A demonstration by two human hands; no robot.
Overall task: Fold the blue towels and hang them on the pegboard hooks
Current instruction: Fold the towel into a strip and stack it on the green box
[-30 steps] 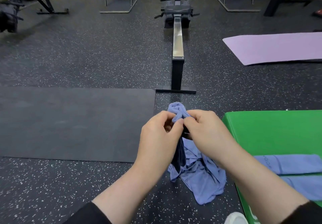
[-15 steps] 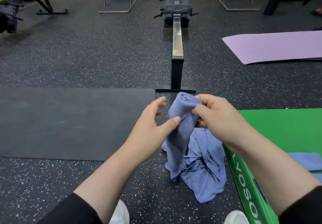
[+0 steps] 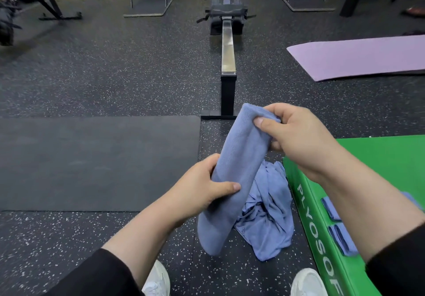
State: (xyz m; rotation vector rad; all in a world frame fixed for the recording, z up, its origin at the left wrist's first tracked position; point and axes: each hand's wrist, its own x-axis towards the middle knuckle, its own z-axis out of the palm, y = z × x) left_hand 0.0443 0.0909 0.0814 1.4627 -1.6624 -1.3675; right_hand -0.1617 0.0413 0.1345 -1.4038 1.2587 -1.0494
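A blue towel (image 3: pixel 239 157) folded into a long narrow strip hangs in the air in front of me. My right hand (image 3: pixel 296 132) pinches its top end between thumb and fingers. My left hand (image 3: pixel 202 187) grips the strip lower down, thumb across its front. Its bottom end dangles free above the floor. Behind it a second blue towel (image 3: pixel 269 212) lies crumpled on the floor beside the green box. Folded blue towels (image 3: pixel 338 226) rest on the box top, partly hidden by my right forearm. No pegboard is in view.
A green foam plyo box (image 3: pixel 377 155) stands at the right. A black mat (image 3: pixel 92 160) lies at the left, and a rowing machine rail (image 3: pixel 227 49) runs straight ahead. A purple mat (image 3: pixel 358 56) lies at the far right. My white shoes (image 3: pixel 156 279) show below.
The towel has been drawn out into a long strip. My right hand rose with the top end. My left hand slid down and closed round the strip's middle.
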